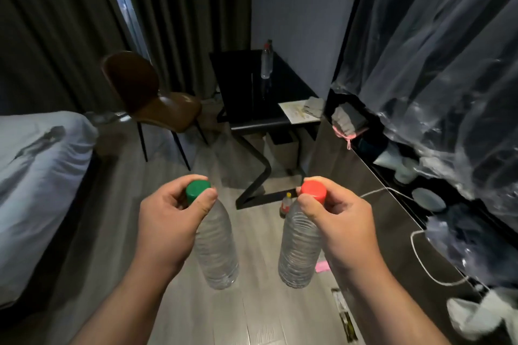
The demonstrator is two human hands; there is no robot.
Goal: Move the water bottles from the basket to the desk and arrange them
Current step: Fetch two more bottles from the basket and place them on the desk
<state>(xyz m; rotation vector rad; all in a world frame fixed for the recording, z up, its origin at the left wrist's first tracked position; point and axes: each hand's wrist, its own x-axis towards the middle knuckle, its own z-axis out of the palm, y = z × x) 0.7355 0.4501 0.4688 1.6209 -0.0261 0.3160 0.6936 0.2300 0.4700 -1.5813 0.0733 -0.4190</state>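
i pinch each thin, crushable bottle (217,244) at its cap with left hand (168,221) and right hand (336,221), heading for the desk (241,87).

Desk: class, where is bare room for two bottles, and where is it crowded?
Bare: the desk top's left and middle, between the standing bottle at the back and the paper. Crowded: the near right corner, under paper and grey cloth.

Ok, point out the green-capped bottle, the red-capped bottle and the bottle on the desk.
green-capped bottle (217,249), head view, ribbed body
red-capped bottle (297,255), head view, ribbed body
bottle on the desk (266,61), head view, body
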